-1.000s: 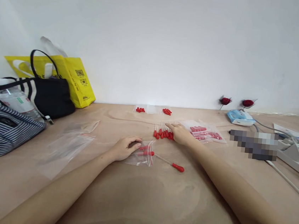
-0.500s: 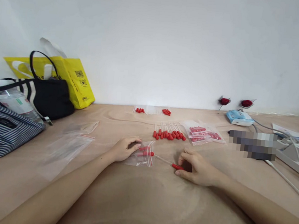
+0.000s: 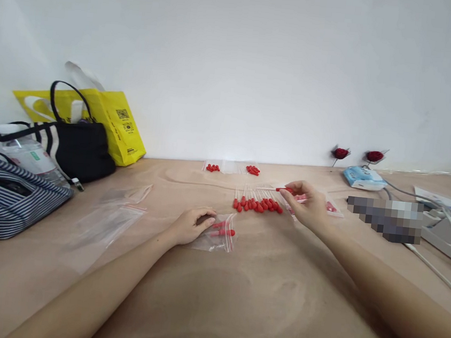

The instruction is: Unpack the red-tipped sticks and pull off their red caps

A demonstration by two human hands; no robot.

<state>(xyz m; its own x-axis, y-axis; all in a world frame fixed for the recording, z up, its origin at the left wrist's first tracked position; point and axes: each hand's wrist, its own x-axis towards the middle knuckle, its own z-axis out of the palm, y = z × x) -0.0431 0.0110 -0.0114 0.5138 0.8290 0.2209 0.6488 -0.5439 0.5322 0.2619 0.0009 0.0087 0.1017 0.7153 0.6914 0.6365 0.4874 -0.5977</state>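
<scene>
- Red-bulbed dropper (image 3: 283,189) is held just above the worktop (image 3: 235,304) in the right hand (image 3: 306,205), thumb and forefinger fingers closed on its bulb, its clear stem pointing left.
- Directly below and in front of it lies a row of droppers (image 3: 257,205), red bulbs toward the person.
- Left hand (image 3: 192,226) rests on the left end of a zip bag (image 3: 218,237) that holds a few droppers; its fingers are curled, and whether they pinch the plastic cannot be told.
- Packed bags (image 3: 329,206) lie just behind the right hand, partly hidden by it.
- Empty bags (image 3: 109,218) lie flat well to the left.
- Two small heaps of red caps (image 3: 252,169) sit near the wall.
- Yellow bag (image 3: 119,123), black bag (image 3: 80,148) and striped bag (image 3: 9,192) crowd the far left.
</scene>
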